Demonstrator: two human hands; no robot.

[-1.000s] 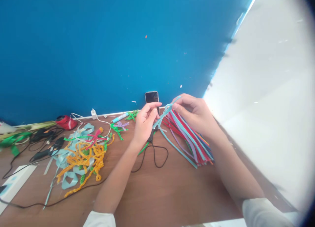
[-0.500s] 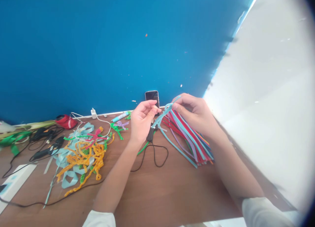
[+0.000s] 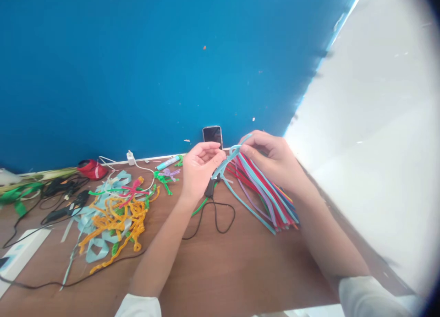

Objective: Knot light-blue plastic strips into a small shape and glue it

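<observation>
A looped, crossed light blue pipe cleaner [image 3: 236, 148] is held up between my hands. Thumb and fingertips of my left hand [image 3: 202, 170] close at its left side, by the crossing strands. My right hand [image 3: 270, 154] pinches it between thumb and forefinger, and one tip sticks up past the fingers. Beneath and behind my right hand, a bundle of pipe cleaners [image 3: 257, 188] in red, purple, light blue and other colours lies on the table. Their upper ends are partly hidden by my hand.
A phone [image 3: 212, 134] leans on the blue wall. Left lies a heap of orange pipe cleaners [image 3: 120, 216] and pale blue ribbon [image 3: 98, 250]. Small green figure [image 3: 165, 179], white charger [image 3: 130, 158], red object [image 3: 92, 169], black cable [image 3: 225, 232] and power strip [image 3: 25, 250] surround it.
My left thumb has moved slightly right and up, closing against the light blue strands. My right hand has hardly moved.
</observation>
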